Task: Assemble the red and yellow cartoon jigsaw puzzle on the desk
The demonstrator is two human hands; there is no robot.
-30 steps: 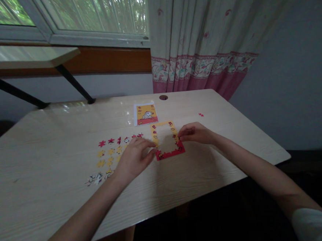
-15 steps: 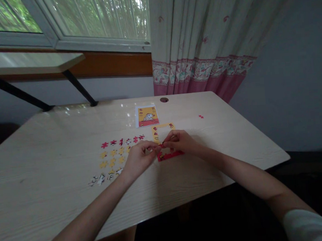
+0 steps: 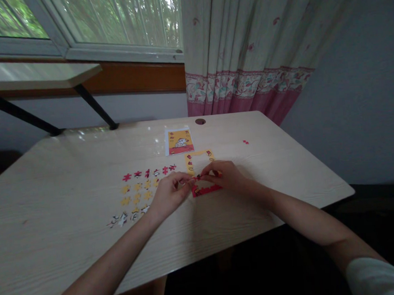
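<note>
My left hand (image 3: 172, 186) and my right hand (image 3: 226, 174) meet over a puzzle frame (image 3: 208, 191) with a yellow top and red bottom edge. Between their fingertips is a small red and dark puzzle piece (image 3: 198, 177), pinched from both sides; the fingers partly cover it. Part of the frame's middle and right side is hidden by my right hand. Left of my left hand, loose puzzle pieces (image 3: 136, 198) lie in rows: red on top, yellow in the middle, white and black at the bottom.
Behind the frame lies a printed picture card (image 3: 180, 142) of a white figure on yellow and red. A lone red piece (image 3: 245, 142) is at the right. The table (image 3: 89, 245) has a cable hole (image 3: 200, 121) at the back and a raised shelf (image 3: 37, 77) at the back left.
My right fingers have shifted slightly, and the puzzle piece between my fingertips now shows more clearly. The loose pieces have stayed in place.
</note>
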